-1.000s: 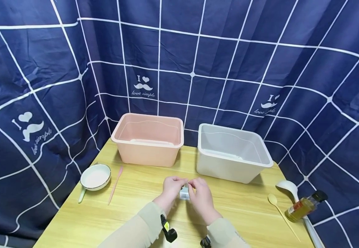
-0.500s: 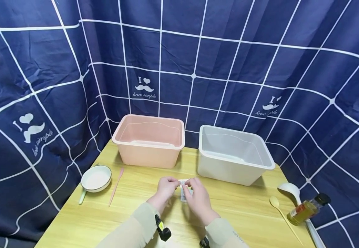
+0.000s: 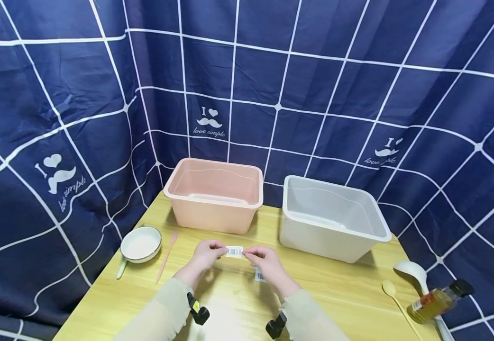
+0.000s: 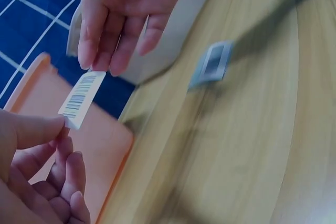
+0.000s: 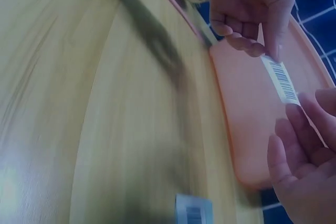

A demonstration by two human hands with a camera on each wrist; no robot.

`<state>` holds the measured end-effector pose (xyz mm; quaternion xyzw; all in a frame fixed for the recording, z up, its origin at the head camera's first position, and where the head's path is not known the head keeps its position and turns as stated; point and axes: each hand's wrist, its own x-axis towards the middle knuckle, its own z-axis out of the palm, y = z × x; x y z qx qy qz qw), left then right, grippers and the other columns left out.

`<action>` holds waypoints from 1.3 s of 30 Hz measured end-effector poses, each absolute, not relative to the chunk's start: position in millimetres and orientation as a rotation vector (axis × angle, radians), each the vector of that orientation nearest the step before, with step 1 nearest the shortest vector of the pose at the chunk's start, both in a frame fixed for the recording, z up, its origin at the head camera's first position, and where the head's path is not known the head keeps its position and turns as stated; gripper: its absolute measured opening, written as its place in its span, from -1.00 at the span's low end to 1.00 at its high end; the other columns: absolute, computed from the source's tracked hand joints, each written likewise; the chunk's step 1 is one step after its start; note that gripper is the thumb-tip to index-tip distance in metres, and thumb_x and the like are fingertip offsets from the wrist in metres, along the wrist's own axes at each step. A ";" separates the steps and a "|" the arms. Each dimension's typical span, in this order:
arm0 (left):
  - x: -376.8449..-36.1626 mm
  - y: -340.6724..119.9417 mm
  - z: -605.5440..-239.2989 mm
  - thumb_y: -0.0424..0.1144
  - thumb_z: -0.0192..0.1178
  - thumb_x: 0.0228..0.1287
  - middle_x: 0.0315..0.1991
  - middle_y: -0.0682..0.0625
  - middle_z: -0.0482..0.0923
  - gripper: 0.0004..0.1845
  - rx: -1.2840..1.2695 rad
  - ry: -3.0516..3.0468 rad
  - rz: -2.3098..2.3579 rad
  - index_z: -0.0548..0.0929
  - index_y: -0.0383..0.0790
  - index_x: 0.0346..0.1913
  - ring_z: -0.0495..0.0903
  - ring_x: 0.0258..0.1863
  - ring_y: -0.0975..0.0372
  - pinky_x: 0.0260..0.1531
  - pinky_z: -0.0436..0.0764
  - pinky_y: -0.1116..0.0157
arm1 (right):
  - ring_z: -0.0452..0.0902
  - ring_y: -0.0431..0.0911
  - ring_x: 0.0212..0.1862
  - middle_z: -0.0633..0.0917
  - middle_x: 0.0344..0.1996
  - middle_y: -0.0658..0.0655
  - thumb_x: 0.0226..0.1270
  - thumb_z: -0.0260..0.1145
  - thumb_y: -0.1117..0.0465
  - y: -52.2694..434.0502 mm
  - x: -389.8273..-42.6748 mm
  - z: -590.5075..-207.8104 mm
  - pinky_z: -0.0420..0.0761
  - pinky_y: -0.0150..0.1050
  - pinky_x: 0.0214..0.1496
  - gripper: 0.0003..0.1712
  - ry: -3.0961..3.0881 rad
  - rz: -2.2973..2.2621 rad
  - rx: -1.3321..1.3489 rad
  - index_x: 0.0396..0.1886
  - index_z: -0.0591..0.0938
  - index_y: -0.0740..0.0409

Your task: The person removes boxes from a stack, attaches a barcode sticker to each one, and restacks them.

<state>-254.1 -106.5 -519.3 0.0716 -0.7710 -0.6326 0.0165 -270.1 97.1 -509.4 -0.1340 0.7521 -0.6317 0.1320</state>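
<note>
Between my two hands a white barcode sticker [image 3: 234, 251] is stretched flat, its printed bars facing up. My left hand [image 3: 206, 258] pinches one short end between thumb and forefinger, its other fingers curled in the left wrist view. At the opposite end, my right hand [image 3: 268, 266] pinches the sticker with its fingertips; the rest of its fingers extend loosely. A small pale-blue, flat piece with a barcode [image 4: 214, 62] lies on the table below the right hand, which partly covers it in the head view.
Behind the hands stand a pink bin [image 3: 213, 213] and a grey bin [image 3: 328, 241]. At left are a white bowl [image 3: 141, 244], a green handle [image 3: 122, 268] and a pink stick [image 3: 167, 257]. A ladle [image 3: 413, 272], yellow spoon [image 3: 389, 288] and oil bottle [image 3: 434, 303] lie at right.
My hands, close together over the blue barcode piece before, have moved apart, the left one leftward. The sticker now spans the gap between them, away from that piece.
</note>
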 end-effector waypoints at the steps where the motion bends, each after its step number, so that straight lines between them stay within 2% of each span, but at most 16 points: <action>1: -254.0 -110.3 -519.7 -0.41 0.35 0.14 -0.42 0.00 0.58 -0.91 0.228 -2.397 -1.962 0.68 -0.39 -0.33 0.53 -0.38 0.18 -0.24 0.58 0.15 | 0.56 0.07 -0.03 0.68 -0.07 0.29 0.44 0.21 0.32 94.3 -270.4 -509.2 0.54 0.08 0.07 -0.72 2.174 -1.825 -0.405 -0.03 0.63 0.48; 5: -255.3 -123.6 -522.4 -0.39 0.38 0.11 -0.39 -0.02 0.57 -0.88 0.259 -2.388 -1.944 0.67 -0.38 -0.33 0.51 -0.36 0.16 -0.28 0.52 0.24 | 0.54 0.15 0.03 0.67 -0.05 0.29 0.45 0.22 0.30 80.9 -270.8 -505.0 0.53 0.09 0.10 -0.70 2.145 -1.804 -0.431 0.01 0.63 0.46; 9: -260.1 -134.6 -529.5 -0.37 0.42 0.07 -0.36 -0.03 0.57 -0.85 0.305 -2.340 -1.942 0.64 -0.34 -0.35 0.49 -0.32 0.15 -0.27 0.49 0.27 | 0.54 0.12 0.03 0.65 -0.03 0.32 0.44 0.21 0.31 64.9 -274.5 -501.8 0.50 0.14 0.14 -0.69 2.100 -1.805 -0.466 0.03 0.61 0.48; 12: -265.3 -138.9 -535.6 -0.36 0.44 0.06 -0.37 -0.02 0.57 -0.83 0.333 -2.296 -1.944 0.63 -0.32 -0.37 0.49 -0.33 0.16 -0.29 0.48 0.28 | 0.53 0.16 0.04 0.64 -0.01 0.38 0.43 0.20 0.36 56.0 -281.9 -505.3 0.49 0.17 0.13 -0.70 2.074 -1.789 -0.507 0.03 0.59 0.53; 16: -272.8 -143.6 -541.7 -0.38 0.45 0.04 -0.45 0.02 0.54 -0.83 0.353 -2.223 -1.938 0.63 -0.32 -0.41 0.46 -0.41 0.21 -0.38 0.46 0.34 | 0.52 0.23 0.05 0.62 0.02 0.42 0.39 0.21 0.42 45.3 -291.6 -510.3 0.55 0.09 0.08 -0.71 2.078 -1.754 -0.555 0.01 0.58 0.56; 20: -281.4 -147.3 -542.5 -0.42 0.45 0.04 -0.51 0.04 0.50 -0.83 0.368 -2.163 -1.897 0.62 -0.32 -0.45 0.43 -0.46 0.24 -0.44 0.43 0.38 | 0.56 0.11 0.01 0.63 0.02 0.37 0.37 0.23 0.41 36.1 -296.7 -509.2 0.58 -0.10 0.02 -0.71 2.168 -1.682 -0.607 0.03 0.61 0.49; 23: -287.7 -149.8 -539.4 -0.43 0.45 0.05 -0.52 0.04 0.50 -0.83 0.393 -2.138 -1.844 0.61 -0.33 -0.46 0.44 -0.47 0.25 -0.44 0.44 0.38 | 0.55 0.05 0.00 0.62 0.04 0.33 0.36 0.25 0.41 29.8 -301.1 -508.3 0.58 -0.16 -0.02 -0.68 2.251 -1.610 -0.655 0.08 0.60 0.42; 26: -294.7 -151.3 -534.2 -0.43 0.44 0.07 -0.52 0.02 0.52 -0.84 0.419 -2.122 -1.799 0.62 -0.35 -0.44 0.45 -0.48 0.24 -0.44 0.46 0.38 | 0.53 0.10 0.03 0.57 0.08 0.32 0.32 0.26 0.45 24.1 -308.6 -508.5 0.59 -0.16 -0.03 -0.61 2.309 -1.567 -0.682 0.15 0.57 0.39; 33: -311.6 -150.5 -528.6 -0.39 0.41 0.14 -0.48 -0.03 0.52 -0.85 0.499 -2.102 -1.763 0.62 -0.35 -0.38 0.44 -0.48 0.22 -0.49 0.45 0.37 | 0.53 0.19 0.04 0.47 0.13 0.35 0.26 0.26 0.51 9.9 -325.6 -508.6 0.62 -0.21 -0.08 -0.47 2.384 -1.509 -0.728 0.26 0.46 0.45; 39: -322.6 -147.9 -536.9 -0.32 0.40 0.18 -0.45 -0.03 0.55 -0.86 0.527 -2.107 -1.658 0.64 -0.31 -0.36 0.48 -0.44 0.18 -0.42 0.45 0.31 | 0.54 0.18 0.02 0.45 0.13 0.35 0.21 0.28 0.55 0.9 -331.1 -513.1 0.63 -0.23 -0.09 -0.40 2.415 -1.499 -0.721 0.28 0.43 0.47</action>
